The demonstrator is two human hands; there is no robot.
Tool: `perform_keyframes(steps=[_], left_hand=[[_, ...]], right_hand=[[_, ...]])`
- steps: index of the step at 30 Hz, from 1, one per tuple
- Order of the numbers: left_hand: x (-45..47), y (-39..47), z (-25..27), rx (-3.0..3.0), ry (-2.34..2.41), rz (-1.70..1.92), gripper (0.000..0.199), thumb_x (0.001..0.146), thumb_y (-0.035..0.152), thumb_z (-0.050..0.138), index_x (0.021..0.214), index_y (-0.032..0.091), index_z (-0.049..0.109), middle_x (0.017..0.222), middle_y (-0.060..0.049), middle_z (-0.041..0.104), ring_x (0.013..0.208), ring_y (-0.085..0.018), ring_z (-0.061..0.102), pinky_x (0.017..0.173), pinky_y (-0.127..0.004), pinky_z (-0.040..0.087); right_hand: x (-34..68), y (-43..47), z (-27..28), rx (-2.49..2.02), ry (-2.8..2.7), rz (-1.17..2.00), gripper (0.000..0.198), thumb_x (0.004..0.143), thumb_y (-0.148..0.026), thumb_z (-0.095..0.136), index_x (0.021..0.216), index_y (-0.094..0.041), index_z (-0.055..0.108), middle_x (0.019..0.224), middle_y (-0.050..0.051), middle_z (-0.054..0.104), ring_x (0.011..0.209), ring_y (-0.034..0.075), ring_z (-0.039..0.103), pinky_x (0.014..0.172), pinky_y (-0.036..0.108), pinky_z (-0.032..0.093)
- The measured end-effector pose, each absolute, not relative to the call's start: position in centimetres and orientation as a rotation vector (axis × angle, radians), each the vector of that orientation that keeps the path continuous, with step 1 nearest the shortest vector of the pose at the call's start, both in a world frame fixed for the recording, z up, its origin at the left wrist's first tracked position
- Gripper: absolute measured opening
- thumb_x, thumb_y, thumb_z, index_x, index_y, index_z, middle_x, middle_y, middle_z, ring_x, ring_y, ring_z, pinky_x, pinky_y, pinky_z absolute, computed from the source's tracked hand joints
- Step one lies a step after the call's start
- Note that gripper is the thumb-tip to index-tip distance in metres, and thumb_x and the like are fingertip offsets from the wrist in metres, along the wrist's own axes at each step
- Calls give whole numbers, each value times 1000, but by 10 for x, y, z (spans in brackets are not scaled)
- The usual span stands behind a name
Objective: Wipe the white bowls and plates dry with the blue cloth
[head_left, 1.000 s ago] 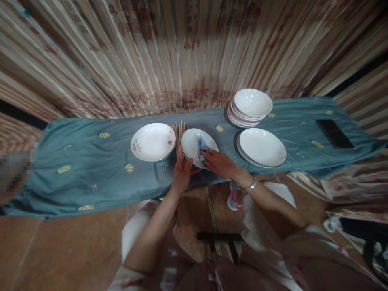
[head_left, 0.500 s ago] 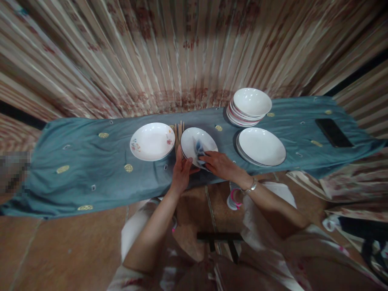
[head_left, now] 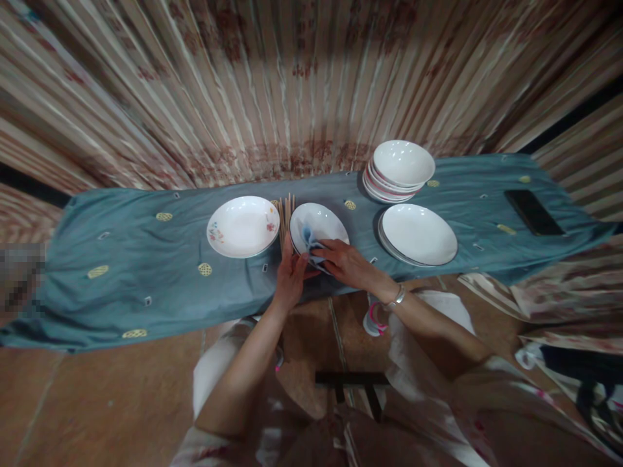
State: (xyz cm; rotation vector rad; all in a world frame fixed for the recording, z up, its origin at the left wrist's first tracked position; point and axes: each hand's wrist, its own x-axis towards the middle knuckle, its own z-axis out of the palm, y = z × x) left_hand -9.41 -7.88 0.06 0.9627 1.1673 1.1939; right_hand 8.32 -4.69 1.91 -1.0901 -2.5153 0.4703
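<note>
A white plate [head_left: 327,222] with a thin dark rim lies in front of me at the middle of the cloth. My left hand [head_left: 291,275] grips its near left edge, thumb along the rim and the other fingers partly hidden. Bunched in my right hand [head_left: 343,261] is a blue-and-white cloth [head_left: 308,239], pressed on the plate's inner surface. Just left of the plate lie several wooden chopsticks [head_left: 287,211], partly covered by my left fingers. Beside them sits a larger white dish [head_left: 243,227] with small flower prints.
A stack of bowls [head_left: 403,165] stands at the back right, with a stack of plates [head_left: 419,235] before it. Farther right lies a black phone [head_left: 534,212]. A blue-green tablecloth [head_left: 160,253] covers the narrow table; a curtain [head_left: 272,91] hangs behind.
My right hand has slid the cloth slightly left across the plate. The left hand keeps its hold on the rim, and the plate stays in place.
</note>
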Motion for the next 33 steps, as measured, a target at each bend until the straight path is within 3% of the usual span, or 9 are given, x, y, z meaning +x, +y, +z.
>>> perform_keyframes(steps=[6, 14, 18, 33], left_hand=[[-94, -79, 1, 966, 1140, 1204, 102, 83, 56, 71, 164, 27, 17, 122, -10, 68, 96, -21, 65, 71, -32, 64], [-94, -79, 4, 961, 1151, 1196, 100, 84, 53, 72, 164, 27, 17, 115, -9, 69, 91, -20, 65, 70, -33, 64], [-94, -80, 4, 960, 1141, 1200, 102, 83, 55, 72, 164, 27, 18, 110, -7, 69, 89, -19, 65, 71, -33, 65], [-92, -79, 9, 963, 1138, 1188, 109, 79, 61, 74, 165, 26, 16, 114, -10, 69, 93, -22, 66, 70, -33, 65]], right_hand=[[81, -44, 14, -1090, -2491, 464, 43, 96, -11, 48, 137, -12, 60, 149, 21, 54, 139, 30, 53, 113, 52, 47], [81, -39, 7, -1093, -2466, 520, 52, 97, -12, 44, 149, -17, 48, 159, 17, 44, 149, 26, 41, 122, 53, 38], [80, -33, 2, -1116, -2479, 520, 54, 99, -15, 41, 153, -13, 42, 161, 21, 40, 152, 28, 36, 123, 55, 36], [72, -27, 2, -1318, -2510, 333, 53, 104, -26, 39, 153, -6, 39, 157, 27, 42, 146, 34, 44, 118, 56, 40]])
